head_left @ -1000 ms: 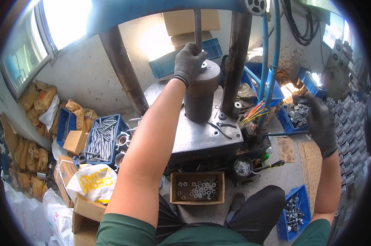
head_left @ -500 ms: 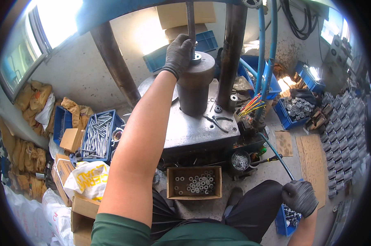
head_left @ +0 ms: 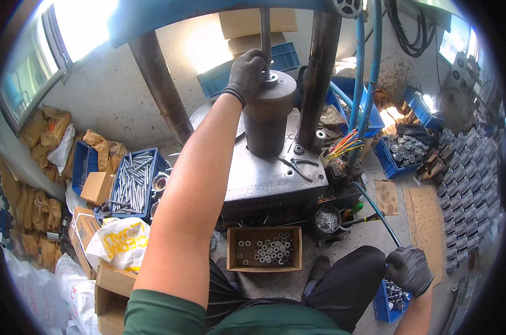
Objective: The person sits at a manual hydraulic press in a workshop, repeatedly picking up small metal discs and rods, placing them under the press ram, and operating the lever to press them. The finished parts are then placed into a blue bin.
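My left hand (head_left: pixel 246 78), in a dark grey glove, is closed around the lower end of a vertical metal rod (head_left: pixel 265 30). The hold is partly hidden behind the fingers. Just below, a small metal ring (head_left: pixel 270 81) sits on top of a stout dark metal cylinder (head_left: pixel 270 109), which stands upright on the steel press table (head_left: pixel 247 181). At the lower right my right hand (head_left: pixel 410 270), gloved too, is wrapped round the end of a long blue lever (head_left: pixel 380 216). Pliers (head_left: pixel 295 166) and a small round part (head_left: pixel 299 149) lie on the table right of the cylinder.
Thick press columns (head_left: pixel 162 89) flank the cylinder. A cardboard box (head_left: pixel 264 268) with several ring-shaped parts stands below the table. At left is a blue bin of metal rods (head_left: pixel 133 181); at right, a blue bin of round parts (head_left: pixel 402 151) and stacked metal cylinders (head_left: pixel 471 192).
The press and cylinder appear slightly farther right and lower in the view. Both hands keep their grips, and the lever stays at nearly the same angle.
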`<move>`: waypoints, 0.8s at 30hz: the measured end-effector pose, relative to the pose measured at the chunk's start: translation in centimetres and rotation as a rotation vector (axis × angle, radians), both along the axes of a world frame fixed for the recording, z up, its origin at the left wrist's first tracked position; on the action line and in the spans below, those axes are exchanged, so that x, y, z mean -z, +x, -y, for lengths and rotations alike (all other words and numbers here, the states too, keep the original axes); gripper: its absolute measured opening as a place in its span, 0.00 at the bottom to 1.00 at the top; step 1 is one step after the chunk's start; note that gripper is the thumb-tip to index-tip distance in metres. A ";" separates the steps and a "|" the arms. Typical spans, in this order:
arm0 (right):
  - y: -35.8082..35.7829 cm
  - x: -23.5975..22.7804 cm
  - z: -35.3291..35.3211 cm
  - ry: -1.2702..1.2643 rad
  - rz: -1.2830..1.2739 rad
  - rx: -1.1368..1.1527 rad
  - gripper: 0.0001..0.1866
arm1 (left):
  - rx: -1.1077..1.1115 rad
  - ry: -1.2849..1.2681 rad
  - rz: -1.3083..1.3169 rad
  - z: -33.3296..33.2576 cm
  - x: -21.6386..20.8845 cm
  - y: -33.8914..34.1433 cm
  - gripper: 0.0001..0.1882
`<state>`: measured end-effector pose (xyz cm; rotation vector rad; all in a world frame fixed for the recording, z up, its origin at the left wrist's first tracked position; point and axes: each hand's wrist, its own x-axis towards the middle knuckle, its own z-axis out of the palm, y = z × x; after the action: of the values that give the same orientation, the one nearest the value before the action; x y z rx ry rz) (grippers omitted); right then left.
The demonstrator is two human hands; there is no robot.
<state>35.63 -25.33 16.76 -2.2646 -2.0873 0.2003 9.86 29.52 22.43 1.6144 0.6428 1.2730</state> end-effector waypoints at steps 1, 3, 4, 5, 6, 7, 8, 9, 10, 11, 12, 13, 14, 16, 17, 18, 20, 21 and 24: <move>0.0 0.1 0.0 -0.013 0.015 0.001 0.06 | 0.002 0.007 -0.006 -0.2 0.1 -0.1 0.16; 0.1 0.4 -0.1 0.000 0.019 -0.003 0.06 | 0.016 0.019 -0.011 -0.5 0.2 -0.3 0.17; 0.2 0.4 -0.1 0.007 0.020 -0.005 0.06 | 0.027 0.026 -0.010 -0.5 0.2 -0.3 0.18; 0.1 0.3 -0.2 0.000 0.019 -0.005 0.06 | 0.039 0.033 -0.008 -0.6 0.3 -0.3 0.19; 0.1 0.1 -0.2 -0.009 0.018 -0.003 0.06 | 0.039 0.032 -0.003 -0.4 0.3 -0.2 0.19; 0.1 -0.1 -0.2 -0.018 0.016 -0.002 0.06 | 0.039 0.031 0.002 -0.2 0.2 0.0 0.18; 0.1 -0.2 -0.3 -0.022 0.022 -0.008 0.06 | 0.040 0.030 0.007 0.0 0.2 0.2 0.18; 0.0 -0.5 -0.5 -0.023 0.026 -0.017 0.06 | 0.033 0.019 0.009 -0.1 0.3 0.2 0.17; -0.1 -0.7 -0.6 -0.024 0.030 -0.025 0.07 | 0.026 0.009 0.011 -0.3 0.3 0.2 0.16; -0.2 -1.0 -0.9 -0.007 0.030 -0.031 0.07 | 0.019 -0.002 0.013 -0.4 0.3 0.1 0.14; -0.2 -1.4 -1.2 0.008 0.030 -0.032 0.08 | 0.019 0.008 0.006 -0.5 0.4 0.1 0.14; -0.3 -1.6 -1.4 0.023 0.030 -0.034 0.09 | 0.019 0.017 -0.001 -0.6 0.4 0.1 0.14; -0.2 -1.7 -1.6 0.069 0.003 -0.026 0.10 | 0.019 0.026 -0.007 -0.7 0.5 0.1 0.14; 0.2 -1.5 -1.9 0.163 -0.055 -0.013 0.11 | 0.020 0.026 0.000 -0.9 0.5 0.1 0.14; 0.1 -1.5 -1.9 0.179 -0.063 -0.024 0.11 | 0.020 0.026 0.003 -1.0 0.6 0.1 0.13; 0.1 -1.5 -1.9 0.194 -0.068 -0.033 0.11 | 0.018 0.038 -0.001 -1.0 0.6 0.1 0.13; 0.3 -1.6 -1.7 0.119 -0.045 -0.070 0.11 | 0.013 0.061 -0.012 -1.0 0.7 0.1 0.13; 0.7 -1.6 -1.3 0.032 -0.016 -0.098 0.11 | 0.008 0.056 -0.027 -1.0 0.7 0.1 0.13; 0.5 -1.7 -1.1 0.028 -0.032 -0.070 0.11 | -0.008 0.045 -0.070 -1.0 0.6 0.2 0.13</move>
<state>36.10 -24.20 18.47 -2.1595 -2.1416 0.2084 10.02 30.57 21.88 1.7007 0.6683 1.2492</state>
